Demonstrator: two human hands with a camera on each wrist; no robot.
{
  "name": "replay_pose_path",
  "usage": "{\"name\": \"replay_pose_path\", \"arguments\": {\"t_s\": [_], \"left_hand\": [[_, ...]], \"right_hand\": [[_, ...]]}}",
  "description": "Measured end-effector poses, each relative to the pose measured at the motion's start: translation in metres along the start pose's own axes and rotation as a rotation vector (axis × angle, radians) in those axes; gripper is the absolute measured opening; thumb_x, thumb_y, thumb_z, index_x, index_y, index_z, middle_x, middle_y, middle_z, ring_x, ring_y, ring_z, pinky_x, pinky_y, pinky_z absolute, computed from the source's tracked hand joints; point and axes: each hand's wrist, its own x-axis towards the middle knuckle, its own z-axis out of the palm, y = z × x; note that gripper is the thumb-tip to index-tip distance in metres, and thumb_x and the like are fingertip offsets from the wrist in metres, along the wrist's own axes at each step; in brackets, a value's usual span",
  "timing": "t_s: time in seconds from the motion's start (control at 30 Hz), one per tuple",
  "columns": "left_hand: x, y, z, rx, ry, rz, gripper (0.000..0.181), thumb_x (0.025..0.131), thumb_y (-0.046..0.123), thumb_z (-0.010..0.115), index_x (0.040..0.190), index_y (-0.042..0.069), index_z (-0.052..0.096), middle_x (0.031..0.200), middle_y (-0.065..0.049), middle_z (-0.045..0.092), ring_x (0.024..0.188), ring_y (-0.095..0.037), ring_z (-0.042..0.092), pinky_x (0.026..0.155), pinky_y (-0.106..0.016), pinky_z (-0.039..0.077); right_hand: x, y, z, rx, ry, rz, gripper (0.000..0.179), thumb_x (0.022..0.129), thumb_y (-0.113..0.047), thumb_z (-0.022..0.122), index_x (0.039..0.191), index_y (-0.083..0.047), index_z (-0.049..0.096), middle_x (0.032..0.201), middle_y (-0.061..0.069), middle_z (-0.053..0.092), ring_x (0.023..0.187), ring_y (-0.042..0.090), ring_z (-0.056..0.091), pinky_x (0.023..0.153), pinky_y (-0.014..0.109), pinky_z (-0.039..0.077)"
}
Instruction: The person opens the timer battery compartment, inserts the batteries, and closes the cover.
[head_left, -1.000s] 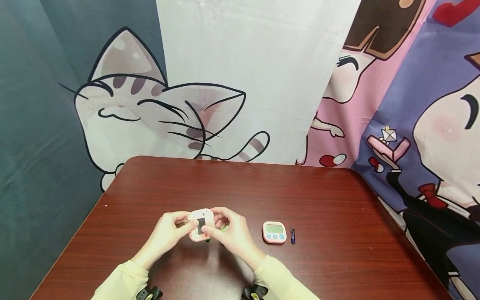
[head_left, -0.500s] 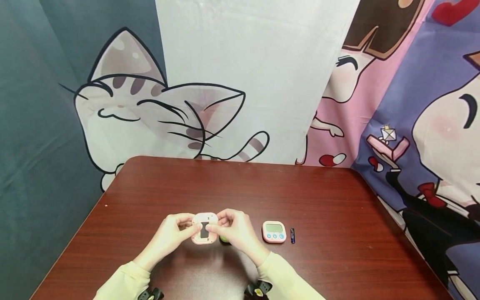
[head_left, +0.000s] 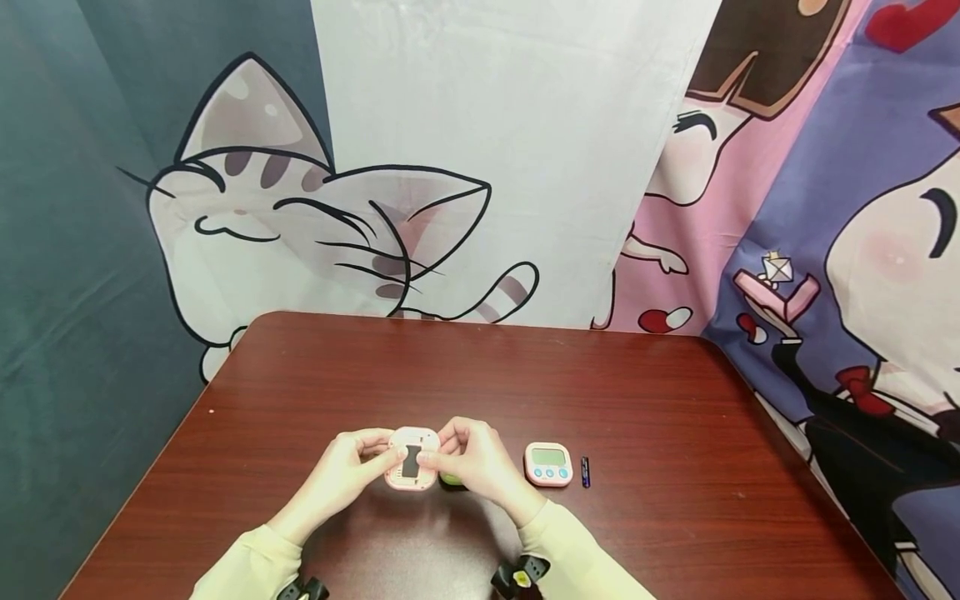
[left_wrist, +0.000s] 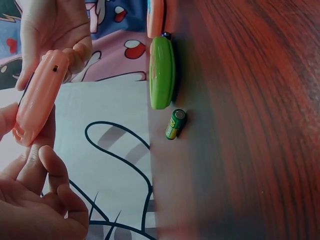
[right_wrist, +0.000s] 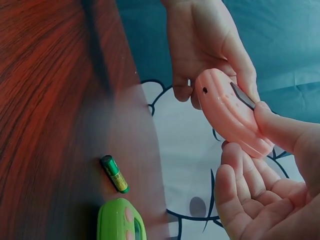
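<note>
Both hands hold a pink digital timer (head_left: 412, 481) above the table, its back turned toward the head camera. A dark rectangle (right_wrist: 243, 97) shows on that back. My left hand (head_left: 339, 473) pinches the left side with thumb and fingers, while my right hand (head_left: 483, 468) grips the right side. Both thumbs press at the dark rectangle's edges. Below them on the table lies a green timer (left_wrist: 162, 73), mostly hidden behind the right hand in the head view. Close to it is a green battery (left_wrist: 176, 124), also seen in the right wrist view.
Right of the hands, a second pink timer (head_left: 548, 464) with a grey screen and blue buttons lies face up. A dark blue battery (head_left: 586, 472) lies beside it. The brown table (head_left: 480, 367) ends at a cartoon-printed curtain (head_left: 517, 167).
Both hands have shifted slightly right with the pink timer, which now sits straighter and a little lower. The green timer shows more beneath the right hand. The things on the table have stayed put.
</note>
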Motion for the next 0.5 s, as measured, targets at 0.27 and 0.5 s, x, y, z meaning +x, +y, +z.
{"name": "replay_pose_path", "arguments": {"t_s": [0.27, 0.5], "left_hand": [[-0.0008, 0.0005, -0.0008, -0.006, -0.008, 0.021, 0.034, 0.088, 0.023, 0.068, 0.109, -0.003, 0.066, 0.098, -0.01, 0.071, 0.089, -0.019, 0.068, 0.074, -0.023, 0.051], [-0.0033, 0.0018, -0.0028, -0.014, -0.033, 0.073, 0.032, 0.09, 0.02, 0.065, 0.109, -0.005, 0.066, 0.098, -0.009, 0.071, 0.088, -0.016, 0.068, 0.075, -0.023, 0.051]], "right_hand": [[0.0005, 0.0004, -0.0002, -0.002, -0.006, 0.014, 0.024, 0.073, -0.024, 0.082, 0.078, -0.008, 0.065, 0.064, -0.003, 0.064, 0.057, 0.006, 0.057, 0.053, 0.02, 0.044], [-0.0013, 0.0001, -0.0004, 0.06, -0.047, 0.022, 0.023, 0.072, -0.02, 0.082, 0.077, -0.006, 0.064, 0.061, -0.002, 0.064, 0.054, 0.013, 0.063, 0.05, 0.02, 0.046]]}}
